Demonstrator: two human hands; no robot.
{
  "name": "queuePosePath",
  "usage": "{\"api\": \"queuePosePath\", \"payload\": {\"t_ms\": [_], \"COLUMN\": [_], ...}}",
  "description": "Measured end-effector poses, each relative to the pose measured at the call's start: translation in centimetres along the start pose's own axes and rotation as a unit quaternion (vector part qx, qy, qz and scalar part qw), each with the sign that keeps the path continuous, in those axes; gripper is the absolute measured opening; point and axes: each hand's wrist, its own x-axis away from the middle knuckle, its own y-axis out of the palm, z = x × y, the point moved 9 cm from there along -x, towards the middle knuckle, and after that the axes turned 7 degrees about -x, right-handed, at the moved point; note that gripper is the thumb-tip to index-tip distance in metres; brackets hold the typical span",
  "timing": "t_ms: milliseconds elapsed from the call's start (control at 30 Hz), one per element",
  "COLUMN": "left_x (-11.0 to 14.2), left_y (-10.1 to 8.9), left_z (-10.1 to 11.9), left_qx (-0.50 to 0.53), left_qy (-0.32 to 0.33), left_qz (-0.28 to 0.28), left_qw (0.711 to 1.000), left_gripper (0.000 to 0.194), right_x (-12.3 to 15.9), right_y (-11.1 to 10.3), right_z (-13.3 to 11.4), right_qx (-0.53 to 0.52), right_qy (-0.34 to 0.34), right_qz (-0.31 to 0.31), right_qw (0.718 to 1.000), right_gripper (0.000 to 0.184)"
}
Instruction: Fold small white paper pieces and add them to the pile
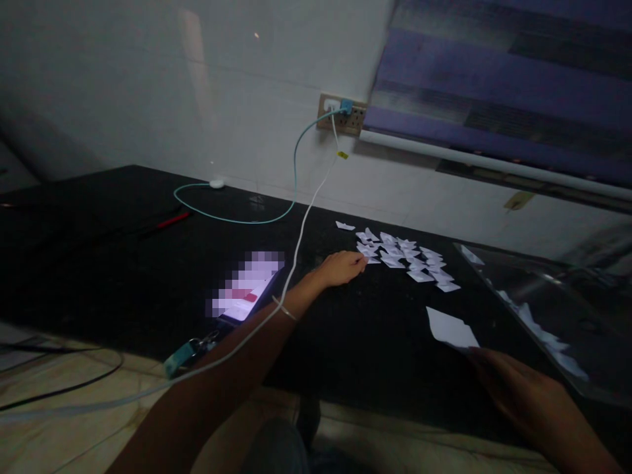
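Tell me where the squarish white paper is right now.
In the head view, the squarish white paper is right of centre, held in the right hand over the black tabletop, below the right end of the folded paper boats.

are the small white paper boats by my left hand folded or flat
Folded: the small white paper boats show raised peaks and pointed ends.

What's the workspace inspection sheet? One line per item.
Surface: dark counter, dimly lit.
Work items: cluster of folded white paper boats, one apart at left; a white paper piece.
Clutter: lit phone, teal tag, red item.
Hands: left hand at boats, grip unclear; right hand holds the paper piece.
Cables: white cable crosses in front of left forearm; teal cable loops on counter; both reach outlet; black cable lower left.
Surroundings: pale wall, purple panel.
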Motion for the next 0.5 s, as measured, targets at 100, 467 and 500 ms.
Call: {"api": "queuePosePath", "payload": {"t_ms": [100,467,500], "left_x": [-0.3,-0.7,-0.6], "left_y": [0.2,0.4,0.4], "left_z": [-0.1,-0.1,0.0], "left_qx": [0.003,0.006,0.008], "left_qy": [0.006,0.022,0.025], "left_qz": [-0.001,0.004,0.002], "left_qw": [1.000,1.000,1.000], "left_gripper": [0.044,0.045,0.045], "right_x": [0.8,-2.1,-2.7], "right_y": [0.2,-1.3,-1.9], "right_z": [-0.2,-1.6,-1.8], "right_qx": [-0.034,-0.121,-0.110], "right_qy": [-0.009,0.005,-0.001], "right_qz": [-0.022,-0.126,-0.115], "right_qw": [0.999,0.985,0.987], "right_gripper": [0.027,0.020,0.019]}}
